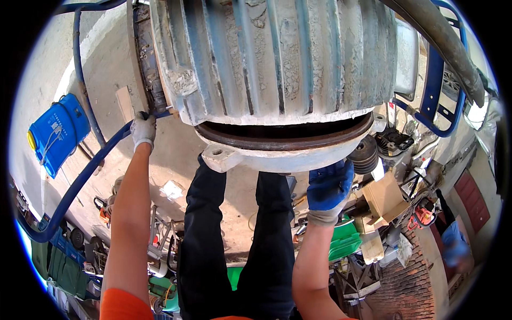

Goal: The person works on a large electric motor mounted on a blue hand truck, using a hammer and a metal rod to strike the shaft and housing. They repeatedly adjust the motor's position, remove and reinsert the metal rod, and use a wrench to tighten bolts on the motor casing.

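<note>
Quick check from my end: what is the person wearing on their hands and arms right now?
Left hand: a grey knit work glove. Right hand: a glove with blue coated back and grey knit cuff. Both forearms are bare below short orange sleeves. No watch or markings are visible.

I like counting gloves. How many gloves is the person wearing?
2. A grey glove is on the left hand, up at the rim of the big ribbed motor. A blue glove is on the right hand, under the motor's lower edge.
</note>
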A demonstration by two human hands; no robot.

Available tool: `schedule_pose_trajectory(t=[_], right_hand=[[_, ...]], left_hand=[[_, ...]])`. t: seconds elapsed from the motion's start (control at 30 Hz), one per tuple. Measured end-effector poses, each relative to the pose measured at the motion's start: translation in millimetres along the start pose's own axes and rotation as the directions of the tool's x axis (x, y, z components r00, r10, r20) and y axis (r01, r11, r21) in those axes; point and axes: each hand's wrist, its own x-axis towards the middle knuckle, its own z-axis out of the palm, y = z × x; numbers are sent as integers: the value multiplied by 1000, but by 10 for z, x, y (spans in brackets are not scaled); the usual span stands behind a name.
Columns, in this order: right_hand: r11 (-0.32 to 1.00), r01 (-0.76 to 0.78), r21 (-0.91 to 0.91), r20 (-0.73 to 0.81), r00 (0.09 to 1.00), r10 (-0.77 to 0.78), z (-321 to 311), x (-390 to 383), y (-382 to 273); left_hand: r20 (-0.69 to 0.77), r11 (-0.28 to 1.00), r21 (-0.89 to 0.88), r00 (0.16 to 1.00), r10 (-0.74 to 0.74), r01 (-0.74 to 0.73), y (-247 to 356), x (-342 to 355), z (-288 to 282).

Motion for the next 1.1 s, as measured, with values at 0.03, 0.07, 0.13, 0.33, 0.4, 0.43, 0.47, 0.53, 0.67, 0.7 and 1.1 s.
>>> schedule_pose_trajectory(t=[0.03, 0.07, 0.13, 0.33, 0.4, 0.43, 0.47, 0.53, 0.67, 0.7, 1.1], right_hand=[[995, 7, -99, -47, 999, -12, 30, -45, 7], [980, 8, -197, -92, 995, -26, 64, -90, 10], [888, 37, -459, -166, 978, -127, 58, -237, 35], [659, 15, -752, 23, 1000, 3, 509, -850, 239], [694, -251, -675, -51, 954, 295, 579, -962, 347], [621, -322, -714, -66, 915, 398, 567, -955, 443], [546, -237, -804, -20, 927, 374, 500, -959, 591], [347, 97, -933, 198, 943, 268, 542, -949, 662], [149, 277, -949, 290, 954, 71, 472, -948, 700], [120, 311, -943, 315, 949, 13, 492, -924, 682], [541, 175, -822, 39, 967, -253, 429, -804, 901]], left_hand=[[32, 964, -255, 997, -65, 71, -72, -9, 22], [79, 860, -489, 989, -121, 144, -147, -16, 39], [187, 536, -792, 953, -240, 291, -165, -156, -8], [571, 50, -820, 811, 130, 570, -189, -1093, -280], [719, 137, -688, 643, 264, 713, 3, -1616, -442], [775, 202, -623, 561, 290, 756, 140, -1862, -511], [798, 285, -598, 520, 306, 749, 370, -2088, -617], [637, 589, -746, 591, 495, 311, 519, -2371, -589], [815, 209, -512, 394, 426, 833, 845, -2549, -561], [840, 165, -451, 354, 411, 877, 925, -2559, -553], [608, 730, -682, 519, 601, -46, 1364, -2480, -599]])
